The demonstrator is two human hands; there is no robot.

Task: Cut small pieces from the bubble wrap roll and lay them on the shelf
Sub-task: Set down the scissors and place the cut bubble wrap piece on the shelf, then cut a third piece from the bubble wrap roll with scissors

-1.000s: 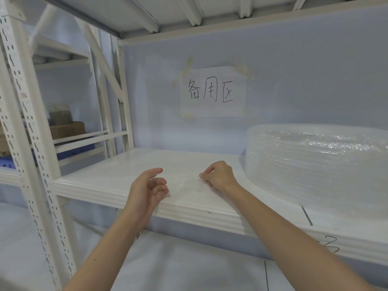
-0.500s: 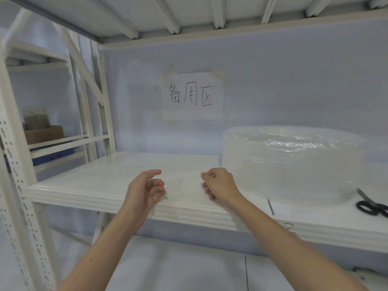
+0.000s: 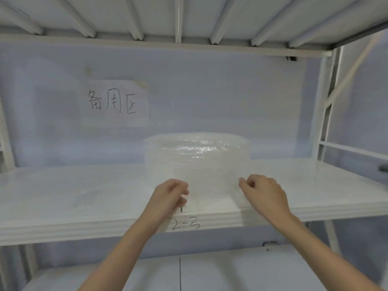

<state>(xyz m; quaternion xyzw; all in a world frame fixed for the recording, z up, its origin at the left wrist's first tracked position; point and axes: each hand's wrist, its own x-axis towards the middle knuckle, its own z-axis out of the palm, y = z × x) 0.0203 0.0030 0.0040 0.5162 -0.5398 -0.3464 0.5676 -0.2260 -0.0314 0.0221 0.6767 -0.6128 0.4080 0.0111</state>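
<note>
The bubble wrap roll (image 3: 197,158) lies flat on the white shelf (image 3: 63,206), clear and shiny, at the middle. Just in front of it, a loose translucent sheet of bubble wrap (image 3: 213,192) stretches between my two hands. My left hand (image 3: 168,196) has its fingers curled on the sheet's left edge. My right hand (image 3: 264,192) pinches the right edge with thumb and fingertips. A faint flat piece of wrap (image 3: 84,193) seems to lie on the shelf to the left, though it is hard to make out.
A paper sign with handwritten characters (image 3: 114,102) is taped to the back wall. "2-3" is written on the shelf's front edge (image 3: 184,224). A small dark object (image 3: 383,169) lies at the shelf's far right. Upright posts stand on both sides, with another shelf below.
My view and both hands have shifted right, from the bare shelf left of the roll to directly in front of it. My hands have spread wider and now hold the roll's loose sheet.
</note>
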